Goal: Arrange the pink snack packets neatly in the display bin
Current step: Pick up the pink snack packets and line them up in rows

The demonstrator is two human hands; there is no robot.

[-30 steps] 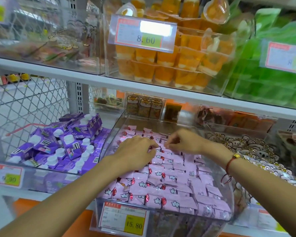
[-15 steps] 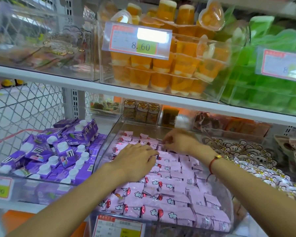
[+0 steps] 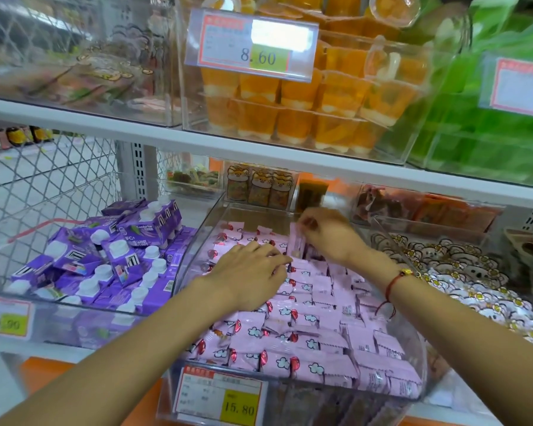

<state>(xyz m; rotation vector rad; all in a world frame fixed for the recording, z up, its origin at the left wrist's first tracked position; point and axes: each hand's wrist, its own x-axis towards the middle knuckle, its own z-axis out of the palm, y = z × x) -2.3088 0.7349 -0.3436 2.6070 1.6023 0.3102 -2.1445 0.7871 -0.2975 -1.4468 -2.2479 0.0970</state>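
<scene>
Head view, left to right. Purple cartons [image 3: 111, 259] with white caps lie heaped in the left clear bin, behind a yellow tag [image 3: 10, 324] reading ".90". Next comes the display bin [image 3: 197, 238], a clear tub with a curved front wall, tag [image 3: 239, 407] marked "15.80". Pink packets [image 3: 314, 339] fill it in overlapping rows from front to near the back. Left hand [image 3: 250, 278] lies palm-down on the packets at mid-bin, fingers straight and spread, holding nothing. Right hand [image 3: 330, 238] is at the back of the bin, fingers curled, pinching one packet [image 3: 297, 242] raised upright above the rows. A red cord [image 3: 393, 287] circles the right wrist. White cartoon packets [image 3: 462, 278] fill the bin to the right. Overhead shelf: orange cups [image 3: 320, 99] behind a tag [image 3: 259, 56] reading "8.60", then green packs [image 3: 490, 130].
</scene>
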